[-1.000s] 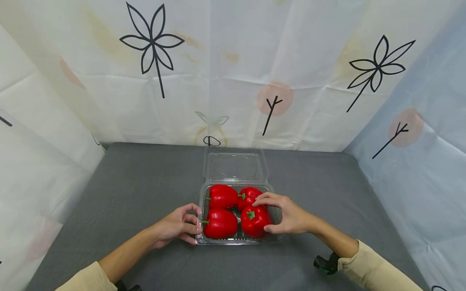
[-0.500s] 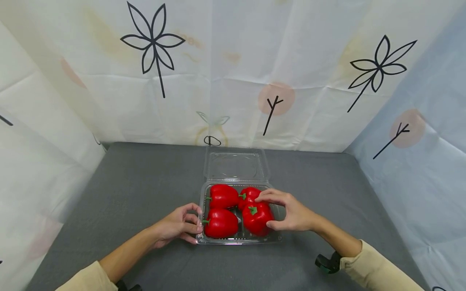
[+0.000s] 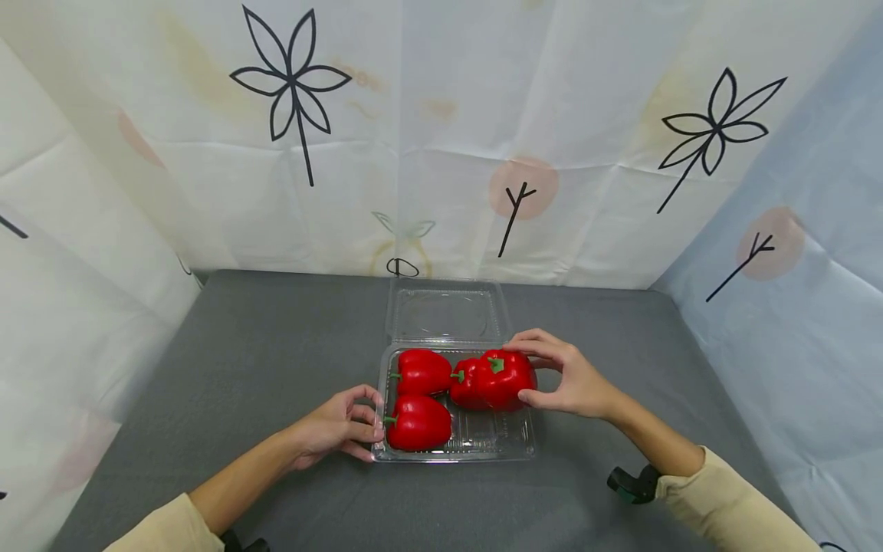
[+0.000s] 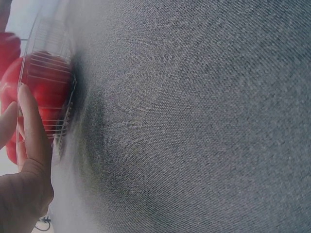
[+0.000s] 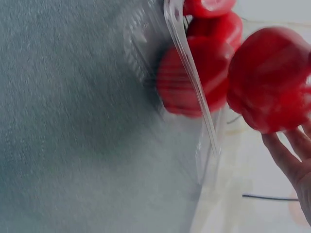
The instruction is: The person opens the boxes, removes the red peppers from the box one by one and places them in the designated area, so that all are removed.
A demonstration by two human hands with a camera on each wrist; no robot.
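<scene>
In the head view a clear plastic clamshell container (image 3: 486, 438) stands on the grey table. Two red bell peppers lie in its left half: a front pepper (image 3: 418, 423) and a back pepper (image 3: 424, 371). A third pepper (image 3: 466, 385) at the back right is partly covered by the bell pepper (image 3: 512, 382) that my right hand (image 3: 569, 379) grips between thumb and fingers. The right wrist view shows this held pepper (image 5: 272, 80) raised above the container's rim (image 5: 194, 77). My left hand (image 3: 341, 428) pinches the container's left rim, with its thumb and fingers also seen in the left wrist view.
The container's lid (image 3: 444, 314) is folded back flat towards the rear of the table (image 3: 297, 337). A white patterned cloth (image 3: 441, 146) hangs behind the table and along its sides.
My right hand has lifted the front right bell pepper out of its spot and carried it up, back and to the right. The left hand stays at the rim.
</scene>
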